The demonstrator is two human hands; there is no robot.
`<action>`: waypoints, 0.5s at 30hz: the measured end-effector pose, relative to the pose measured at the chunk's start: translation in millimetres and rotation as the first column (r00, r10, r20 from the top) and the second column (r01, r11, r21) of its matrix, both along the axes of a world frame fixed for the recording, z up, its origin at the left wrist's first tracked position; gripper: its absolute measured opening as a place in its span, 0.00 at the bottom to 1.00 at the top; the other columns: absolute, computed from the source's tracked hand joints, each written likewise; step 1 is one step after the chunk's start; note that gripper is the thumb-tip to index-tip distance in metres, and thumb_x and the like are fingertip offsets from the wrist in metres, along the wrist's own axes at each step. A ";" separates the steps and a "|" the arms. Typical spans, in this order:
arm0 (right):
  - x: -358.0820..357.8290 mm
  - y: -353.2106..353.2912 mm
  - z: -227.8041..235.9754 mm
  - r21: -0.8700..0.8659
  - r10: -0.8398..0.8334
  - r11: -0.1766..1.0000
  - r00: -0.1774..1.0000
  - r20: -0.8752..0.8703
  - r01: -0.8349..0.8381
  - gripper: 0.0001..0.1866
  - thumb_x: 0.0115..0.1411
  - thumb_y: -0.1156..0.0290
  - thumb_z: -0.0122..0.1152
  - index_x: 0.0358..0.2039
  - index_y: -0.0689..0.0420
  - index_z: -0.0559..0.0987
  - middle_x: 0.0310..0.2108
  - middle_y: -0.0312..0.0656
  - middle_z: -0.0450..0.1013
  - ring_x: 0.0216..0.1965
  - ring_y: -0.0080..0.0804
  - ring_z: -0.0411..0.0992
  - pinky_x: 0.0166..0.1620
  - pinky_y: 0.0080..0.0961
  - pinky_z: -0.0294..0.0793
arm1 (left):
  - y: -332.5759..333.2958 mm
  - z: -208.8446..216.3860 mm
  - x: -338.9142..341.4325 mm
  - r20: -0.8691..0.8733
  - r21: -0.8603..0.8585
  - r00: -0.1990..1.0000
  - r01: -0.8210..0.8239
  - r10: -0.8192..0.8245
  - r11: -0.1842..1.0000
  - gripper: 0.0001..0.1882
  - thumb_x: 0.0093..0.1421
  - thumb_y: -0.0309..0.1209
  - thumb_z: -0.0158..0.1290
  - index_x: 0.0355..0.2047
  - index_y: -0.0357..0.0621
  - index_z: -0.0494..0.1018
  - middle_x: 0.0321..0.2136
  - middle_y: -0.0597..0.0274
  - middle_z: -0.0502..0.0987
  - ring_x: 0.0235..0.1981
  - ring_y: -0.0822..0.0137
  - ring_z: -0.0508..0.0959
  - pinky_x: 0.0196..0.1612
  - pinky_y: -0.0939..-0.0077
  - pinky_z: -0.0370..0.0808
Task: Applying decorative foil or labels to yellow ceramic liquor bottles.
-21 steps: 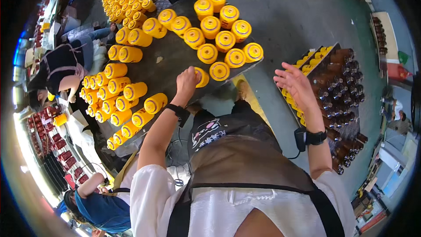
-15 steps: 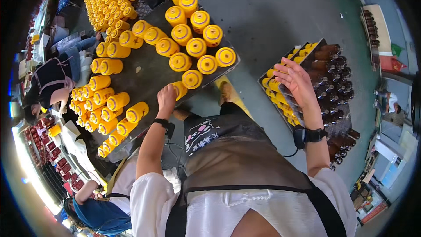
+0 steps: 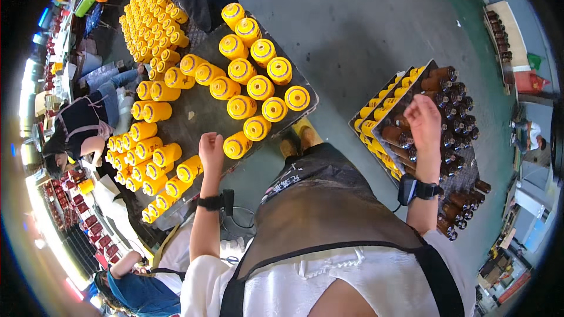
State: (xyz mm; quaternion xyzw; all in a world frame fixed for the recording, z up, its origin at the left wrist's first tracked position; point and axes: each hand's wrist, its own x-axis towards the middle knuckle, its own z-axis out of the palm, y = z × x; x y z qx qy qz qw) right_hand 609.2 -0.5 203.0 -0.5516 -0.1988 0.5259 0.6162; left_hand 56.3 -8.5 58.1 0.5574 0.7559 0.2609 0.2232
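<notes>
My left hand [image 3: 211,149] is raised at the near edge of a dark table [image 3: 194,100], its fingers loosely curled together with nothing visible in them. Just to its right a yellow cylindrical container [image 3: 237,145] stands at the corner of a loose group of the same yellow containers [image 3: 259,87], which have ringed round tops. Off to the right, my right hand [image 3: 424,118] hovers over brown glass bottles [image 3: 452,117] with shiny ends, lying stacked. Its fingers are bent but apart, and no bottle shows in them.
Beside the bottles are stacked yellow containers [image 3: 370,111]. Further yellow containers [image 3: 141,161] crowd the table's left side, and a dense block [image 3: 153,20] of them is at the far left. One person [image 3: 82,120] is across the table; another in a blue top [image 3: 138,287] is at lower left.
My left hand has come away from the yellow container at the near edge. My right hand has moved nearer the brown bottles, with its fingers bending in. The view has shifted slightly.
</notes>
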 end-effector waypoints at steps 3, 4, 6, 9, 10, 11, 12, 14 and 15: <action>13.3 21.2 9.3 0.092 -0.006 0.996 0.997 -0.073 0.013 0.07 0.67 0.67 0.55 0.35 0.56 0.76 0.24 0.33 0.70 0.26 0.23 0.69 0.33 0.22 0.70 | 27.3 57.3 24.7 0.547 -0.062 0.829 -0.098 0.116 0.993 0.08 0.66 0.33 0.51 0.32 0.43 0.73 0.20 0.73 0.70 0.20 0.82 0.68 0.24 0.86 0.64; 15.7 36.9 11.8 0.129 0.006 0.992 0.995 -0.100 0.007 0.09 0.67 0.65 0.54 0.34 0.56 0.75 0.24 0.32 0.68 0.25 0.23 0.67 0.32 0.22 0.69 | 36.0 70.8 34.3 0.550 -0.058 0.828 -0.095 0.111 0.994 0.08 0.66 0.33 0.51 0.32 0.43 0.73 0.20 0.73 0.70 0.20 0.82 0.68 0.24 0.86 0.64; 9.2 77.5 17.9 0.124 0.021 0.992 0.998 -0.060 -0.014 0.13 0.68 0.62 0.53 0.29 0.56 0.74 0.21 0.32 0.66 0.23 0.22 0.64 0.29 0.23 0.65 | 53.6 95.4 51.6 0.553 -0.098 0.826 -0.065 0.108 0.993 0.09 0.66 0.30 0.50 0.29 0.40 0.72 0.22 0.74 0.69 0.24 0.83 0.65 0.27 0.87 0.62; -6.4 151.5 27.4 0.056 0.065 0.996 0.998 0.009 -0.065 0.22 0.68 0.56 0.53 0.19 0.52 0.66 0.15 0.32 0.59 0.17 0.24 0.59 0.23 0.24 0.60 | 80.6 121.5 75.9 0.590 -0.104 0.803 -0.021 0.079 0.994 0.12 0.67 0.33 0.50 0.27 0.40 0.71 0.22 0.75 0.67 0.24 0.83 0.63 0.27 0.86 0.60; -3.3 176.6 23.6 0.022 0.084 0.996 0.996 0.028 -0.085 0.23 0.67 0.55 0.54 0.18 0.51 0.64 0.13 0.32 0.58 0.14 0.23 0.56 0.21 0.23 0.57 | 94.4 124.2 87.5 0.638 -0.103 0.766 -0.019 0.080 0.995 0.12 0.67 0.33 0.51 0.27 0.40 0.71 0.22 0.75 0.68 0.25 0.83 0.64 0.27 0.86 0.61; 9.3 200.8 18.6 -0.020 0.090 0.996 0.996 0.016 -0.089 0.24 0.67 0.54 0.55 0.17 0.50 0.63 0.13 0.31 0.57 0.13 0.22 0.54 0.19 0.23 0.54 | 111.7 128.7 104.8 0.613 -0.095 0.787 -0.023 0.076 0.995 0.14 0.67 0.34 0.51 0.27 0.39 0.71 0.22 0.74 0.68 0.25 0.83 0.65 0.27 0.85 0.62; 27.6 227.5 10.7 -0.057 0.103 0.993 0.995 0.004 -0.102 0.25 0.66 0.53 0.56 0.16 0.49 0.62 0.12 0.31 0.55 0.11 0.21 0.52 0.17 0.22 0.52 | 133.6 144.7 128.6 0.542 -0.107 0.837 -0.016 0.072 0.994 0.15 0.67 0.34 0.52 0.25 0.37 0.72 0.21 0.74 0.69 0.24 0.82 0.66 0.27 0.84 0.64; 61.9 285.4 -10.9 -0.141 0.055 0.989 0.998 0.014 -0.052 0.26 0.65 0.52 0.56 0.15 0.46 0.60 0.10 0.28 0.52 0.08 0.17 0.47 0.14 0.20 0.44 | 176.3 146.1 167.7 0.540 -0.167 0.838 0.010 0.083 0.986 0.15 0.65 0.33 0.54 0.24 0.36 0.73 0.20 0.75 0.68 0.23 0.82 0.66 0.26 0.83 0.63; 82.5 314.9 -18.1 -0.208 -0.018 0.978 1.000 -0.019 0.014 0.25 0.65 0.53 0.55 0.15 0.46 0.60 0.09 0.27 0.50 0.07 0.18 0.45 0.13 0.20 0.42 | 198.8 140.0 193.8 0.592 -0.198 0.797 -0.002 0.121 0.980 0.16 0.65 0.34 0.54 0.23 0.37 0.73 0.19 0.74 0.69 0.22 0.82 0.66 0.25 0.83 0.63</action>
